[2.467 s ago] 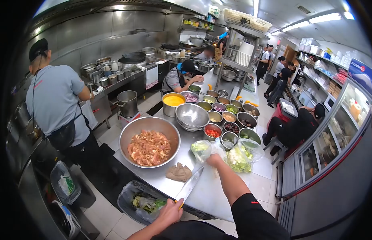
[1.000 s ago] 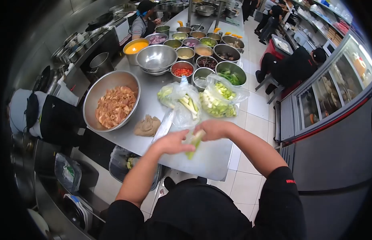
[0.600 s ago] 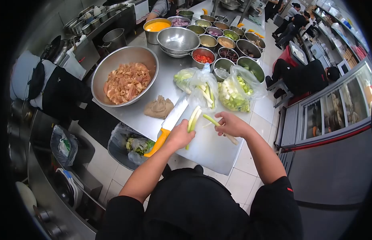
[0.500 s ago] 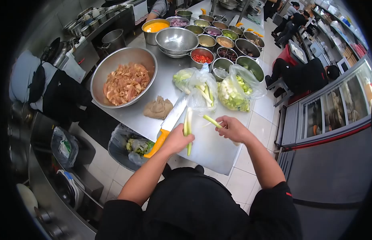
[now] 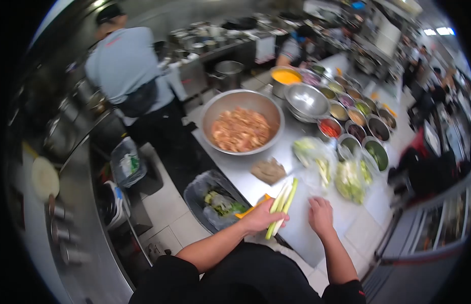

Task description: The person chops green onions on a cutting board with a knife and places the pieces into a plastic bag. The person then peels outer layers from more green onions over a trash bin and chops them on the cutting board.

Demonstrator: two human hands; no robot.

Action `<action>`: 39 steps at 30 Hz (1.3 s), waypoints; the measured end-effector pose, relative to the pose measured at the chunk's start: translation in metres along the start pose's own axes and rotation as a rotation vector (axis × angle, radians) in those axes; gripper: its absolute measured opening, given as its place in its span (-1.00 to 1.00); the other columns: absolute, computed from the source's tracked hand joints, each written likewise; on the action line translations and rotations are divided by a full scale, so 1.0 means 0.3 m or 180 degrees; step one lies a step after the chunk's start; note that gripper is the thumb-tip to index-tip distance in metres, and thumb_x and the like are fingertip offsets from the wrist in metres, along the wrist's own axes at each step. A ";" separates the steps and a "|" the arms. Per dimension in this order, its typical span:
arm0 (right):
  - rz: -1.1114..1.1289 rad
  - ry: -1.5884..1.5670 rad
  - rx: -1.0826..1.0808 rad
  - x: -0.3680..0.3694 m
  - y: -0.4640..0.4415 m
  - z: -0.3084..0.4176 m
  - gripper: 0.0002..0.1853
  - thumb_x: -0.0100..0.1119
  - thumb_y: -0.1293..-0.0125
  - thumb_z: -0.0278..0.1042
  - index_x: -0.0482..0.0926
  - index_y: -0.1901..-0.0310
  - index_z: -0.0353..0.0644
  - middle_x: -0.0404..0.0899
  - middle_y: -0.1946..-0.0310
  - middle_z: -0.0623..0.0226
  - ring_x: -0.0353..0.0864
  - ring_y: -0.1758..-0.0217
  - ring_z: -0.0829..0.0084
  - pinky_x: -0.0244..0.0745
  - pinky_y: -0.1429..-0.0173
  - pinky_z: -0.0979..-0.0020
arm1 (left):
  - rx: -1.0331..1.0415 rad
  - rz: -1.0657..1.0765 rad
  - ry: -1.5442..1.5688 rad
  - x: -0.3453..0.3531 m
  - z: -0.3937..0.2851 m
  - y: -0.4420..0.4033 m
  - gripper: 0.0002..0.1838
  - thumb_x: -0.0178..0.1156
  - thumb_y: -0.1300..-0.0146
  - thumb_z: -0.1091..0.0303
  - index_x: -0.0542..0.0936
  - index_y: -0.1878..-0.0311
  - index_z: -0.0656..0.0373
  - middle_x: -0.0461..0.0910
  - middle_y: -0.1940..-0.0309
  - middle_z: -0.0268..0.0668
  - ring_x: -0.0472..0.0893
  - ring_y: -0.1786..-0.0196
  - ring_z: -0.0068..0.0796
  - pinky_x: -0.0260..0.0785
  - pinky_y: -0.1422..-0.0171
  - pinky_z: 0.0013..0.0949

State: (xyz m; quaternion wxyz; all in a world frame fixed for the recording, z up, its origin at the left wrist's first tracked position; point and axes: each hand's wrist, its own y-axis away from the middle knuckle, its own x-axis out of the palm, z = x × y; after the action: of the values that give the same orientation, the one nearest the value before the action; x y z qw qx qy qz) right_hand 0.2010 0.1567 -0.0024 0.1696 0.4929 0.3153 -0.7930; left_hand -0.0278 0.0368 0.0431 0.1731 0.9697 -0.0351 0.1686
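My left hand (image 5: 260, 219) is closed around several pale green-and-white spring onion stalks (image 5: 283, 206), held tilted over the near edge of the steel table (image 5: 316, 238). To its right, my right hand (image 5: 321, 217) hovers over the table with loosely bent fingers, and nothing shows in it. The yellow handle of a knife (image 5: 255, 205) sticks out beside my left hand; its blade is mostly hidden. Beyond my hands lie a clear bag of long cut stalks (image 5: 319, 167) and a bag of chopped pale green vegetables (image 5: 350, 185). A crumpled brown cloth (image 5: 268, 171) lies to the left of them.
A large bowl of raw meat (image 5: 242, 129) stands at the table's left, with a metal colander (image 5: 307, 100) and several containers of cut ingredients behind. A lined bin (image 5: 215, 202) with green scraps sits below the left edge. A person in grey (image 5: 129, 66) stands at left.
The stalk from my right hand is now bunched with those in my left, and my right hand has come away. The head view has swung left, showing more of the person in grey.
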 end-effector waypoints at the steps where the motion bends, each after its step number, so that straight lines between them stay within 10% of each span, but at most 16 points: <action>1: 0.0097 0.0485 -0.0175 0.042 0.042 -0.068 -0.73 0.17 -0.17 -0.55 0.65 0.08 -0.14 0.62 0.06 0.09 0.60 0.04 0.01 0.49 -0.11 0.02 | 0.0219 -0.0015 -0.0119 -0.038 -0.009 0.037 -0.60 0.22 -0.44 0.39 0.35 -0.23 0.26 0.65 0.08 -0.17 0.71 0.16 -0.44 0.60 0.06 -0.35; 5: 0.0734 0.0410 0.0918 0.068 0.084 -0.112 -0.88 0.12 -0.20 -0.52 0.52 0.21 -0.17 0.54 0.17 0.03 0.60 0.11 -0.05 0.53 0.03 -0.02 | 0.0144 -0.0806 -0.0080 -0.196 -0.048 0.231 -0.59 0.24 -0.42 0.41 0.35 -0.23 0.27 0.66 0.09 -0.14 0.74 0.17 -0.42 0.63 0.07 -0.37; 16: 0.1104 -0.0440 0.0781 0.031 0.025 -0.089 -0.92 0.12 -0.26 -0.56 0.50 0.21 -0.28 0.57 0.27 -0.02 0.60 0.30 0.01 0.53 0.20 0.12 | 0.0776 -0.2430 0.1085 -0.452 0.033 0.619 -0.57 0.20 -0.44 0.42 0.29 -0.26 0.24 0.63 0.10 -0.12 0.72 0.18 -0.37 0.65 0.19 -0.33; 18: 0.1217 -0.1233 0.1038 -0.088 -0.053 0.214 -0.91 0.14 -0.23 -0.61 0.52 0.22 -0.29 0.56 0.31 0.03 0.59 0.31 0.08 0.53 0.23 0.20 | 0.0728 -0.2541 0.1086 -0.445 0.057 0.649 -0.58 0.20 -0.44 0.42 0.29 -0.25 0.25 0.63 0.10 -0.12 0.72 0.18 -0.37 0.64 0.21 -0.35; 24: 0.1477 -0.1110 -0.1222 -0.018 -0.336 0.774 -0.79 0.30 -0.27 -0.47 0.59 0.08 -0.25 0.64 0.20 0.06 0.69 0.16 0.09 0.61 0.09 0.25 | 0.0776 -0.2673 0.0363 -0.472 0.003 0.637 -0.62 0.24 -0.41 0.44 0.35 -0.18 0.26 0.63 0.11 -0.15 0.74 0.22 -0.40 0.60 0.28 -0.39; 28: 0.1940 -0.2585 -0.0372 0.040 -0.387 0.972 -0.65 0.35 -0.37 -0.32 0.55 -0.07 -0.35 0.70 0.29 0.20 0.69 0.30 0.48 0.61 0.19 0.39 | 0.0802 -0.2889 -0.1451 -0.473 0.052 0.554 -0.59 0.31 -0.35 0.27 0.41 -0.14 0.21 0.69 0.18 -0.03 0.77 0.20 -0.14 0.57 0.17 -0.12; 30: 0.1842 -0.3038 -0.0128 0.100 -0.381 0.975 -0.68 0.32 -0.40 -0.40 0.52 -0.07 -0.39 0.69 0.28 0.27 0.67 0.28 0.58 0.59 0.18 0.48 | 0.0484 -0.2812 -0.1852 -0.414 -0.016 0.555 -0.68 0.29 -0.36 0.40 0.44 -0.08 0.25 0.67 0.19 -0.21 0.75 0.23 -0.43 0.59 0.12 -0.33; 39: 0.1654 -0.4781 0.1323 0.198 -0.345 0.918 -0.74 0.31 -0.36 -0.56 0.52 -0.04 -0.32 0.65 0.24 0.34 0.63 0.26 0.60 0.61 0.13 0.52 | 0.0676 -0.2061 -0.0350 -0.391 -0.011 0.513 -0.62 0.23 -0.43 0.45 0.29 -0.17 0.19 0.65 0.11 -0.16 0.69 0.24 -0.48 0.55 0.25 -0.43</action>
State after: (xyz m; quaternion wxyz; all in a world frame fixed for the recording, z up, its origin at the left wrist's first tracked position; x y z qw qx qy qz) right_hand -0.0720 0.0523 0.0661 0.4189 -0.0907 -0.1598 -0.8892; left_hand -0.1586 -0.1054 0.0560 0.1135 0.9508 0.2830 0.0552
